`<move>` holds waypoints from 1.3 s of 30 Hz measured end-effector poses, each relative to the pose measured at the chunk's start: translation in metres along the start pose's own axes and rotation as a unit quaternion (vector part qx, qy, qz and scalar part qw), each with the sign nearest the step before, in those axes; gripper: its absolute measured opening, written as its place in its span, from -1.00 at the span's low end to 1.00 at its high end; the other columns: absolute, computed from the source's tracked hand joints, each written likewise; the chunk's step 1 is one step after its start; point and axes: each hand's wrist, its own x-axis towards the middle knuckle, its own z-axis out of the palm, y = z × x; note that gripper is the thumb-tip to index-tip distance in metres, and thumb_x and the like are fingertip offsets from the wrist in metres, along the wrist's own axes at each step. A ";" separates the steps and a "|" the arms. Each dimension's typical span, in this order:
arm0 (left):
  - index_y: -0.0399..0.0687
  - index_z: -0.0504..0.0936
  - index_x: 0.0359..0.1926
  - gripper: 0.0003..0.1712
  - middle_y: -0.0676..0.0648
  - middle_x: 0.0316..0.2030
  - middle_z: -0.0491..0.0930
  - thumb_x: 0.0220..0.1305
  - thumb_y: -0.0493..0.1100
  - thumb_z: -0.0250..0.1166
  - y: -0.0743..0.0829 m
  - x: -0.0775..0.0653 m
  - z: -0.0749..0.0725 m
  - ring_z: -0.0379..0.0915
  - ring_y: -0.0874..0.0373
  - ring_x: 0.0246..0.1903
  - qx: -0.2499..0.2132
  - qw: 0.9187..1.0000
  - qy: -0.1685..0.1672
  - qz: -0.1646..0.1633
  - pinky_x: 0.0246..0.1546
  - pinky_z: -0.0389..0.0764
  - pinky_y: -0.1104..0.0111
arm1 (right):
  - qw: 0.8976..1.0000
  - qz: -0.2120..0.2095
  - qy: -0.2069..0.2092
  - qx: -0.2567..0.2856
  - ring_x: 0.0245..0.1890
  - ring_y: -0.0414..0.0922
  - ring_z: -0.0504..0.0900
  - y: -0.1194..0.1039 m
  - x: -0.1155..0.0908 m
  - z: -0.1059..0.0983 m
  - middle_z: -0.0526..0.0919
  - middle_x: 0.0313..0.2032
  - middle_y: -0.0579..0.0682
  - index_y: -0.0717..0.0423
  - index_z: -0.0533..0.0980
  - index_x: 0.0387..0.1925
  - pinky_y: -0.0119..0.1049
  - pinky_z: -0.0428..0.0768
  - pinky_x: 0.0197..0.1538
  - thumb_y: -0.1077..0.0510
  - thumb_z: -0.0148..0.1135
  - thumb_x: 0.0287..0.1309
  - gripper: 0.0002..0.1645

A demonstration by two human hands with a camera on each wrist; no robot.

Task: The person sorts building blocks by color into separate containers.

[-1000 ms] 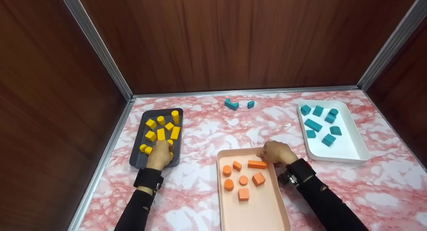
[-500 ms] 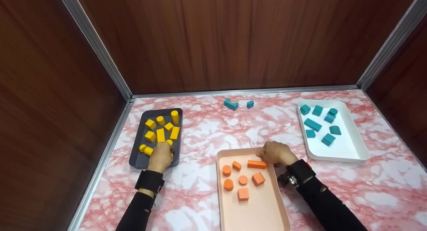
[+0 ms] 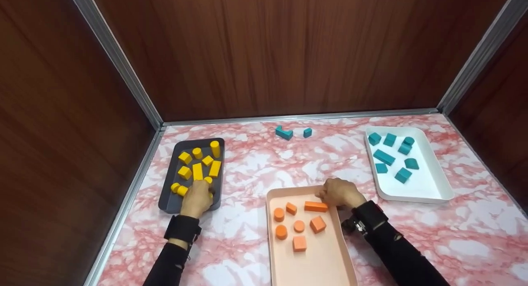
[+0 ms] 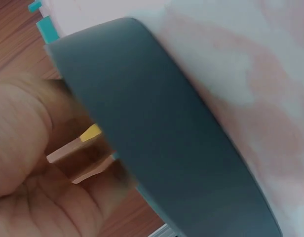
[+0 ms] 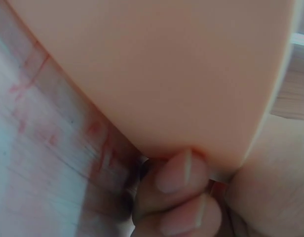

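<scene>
My left hand reaches into the near end of a dark grey tray, among yellow blocks. In the left wrist view the tray's outer wall hides the fingertips, and a bit of yellow block shows between thumb and fingers; whether they pinch a block cannot be seen. My right hand grips the far right corner of a peach tray, which holds several orange blocks. From the right wrist, curled fingers lie against the underside of the tray's corner.
A white tray with several teal blocks stands at the right. Two loose teal blocks, one notched and one small, lie on the marbled table near the back wooden panel. Another panel closes the left side.
The head view has tilted slightly, so everything sits a little lower in it. Both hands keep nearly the same places at their trays, and no block visibly moves.
</scene>
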 end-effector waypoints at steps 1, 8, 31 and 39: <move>-0.24 0.69 -0.16 -0.74 -0.20 -0.21 0.65 0.08 -0.35 0.27 0.001 -0.001 -0.002 0.55 -0.05 -0.29 -0.003 1.000 0.001 -0.003 -0.25 0.56 0.12 | 1.000 -0.002 0.000 -0.001 -0.47 0.01 0.55 0.000 0.000 0.001 0.57 -0.48 0.11 0.07 0.45 -0.53 -0.03 0.52 -0.39 -0.15 0.12 0.17 -0.60; -0.22 0.64 -0.05 -0.60 -0.23 -0.10 0.56 0.06 -0.18 0.35 0.033 0.006 -0.024 0.52 -0.10 -0.17 -0.021 0.995 0.091 0.043 -0.19 0.55 0.08 | 1.000 0.003 0.004 0.002 -0.48 0.00 0.56 0.001 0.000 0.002 0.58 -0.48 0.11 0.07 0.49 -0.51 -0.04 0.53 -0.40 -0.14 0.12 0.16 -0.62; -0.04 0.50 0.14 -0.30 -0.19 0.05 0.39 -0.03 0.14 0.39 0.188 0.157 0.044 0.29 -0.09 0.07 -0.027 0.981 0.075 0.179 -0.04 0.53 0.17 | 1.000 0.009 0.014 0.013 -0.56 -0.05 0.48 0.008 -0.003 -0.001 0.52 -0.56 0.03 -0.06 0.38 -0.77 -0.11 0.45 -0.48 -0.06 0.12 0.17 -0.57; -0.02 0.55 0.10 -0.38 -0.26 0.06 0.38 -0.01 0.08 0.39 0.201 0.193 0.069 0.27 -0.17 0.05 0.017 0.984 0.062 0.165 -0.05 0.53 0.15 | 0.999 0.024 0.018 0.026 -0.59 -0.06 0.46 0.000 -0.001 0.003 0.49 -0.61 0.00 -0.04 0.41 -0.79 -0.16 0.41 -0.50 -0.11 0.15 0.15 -0.53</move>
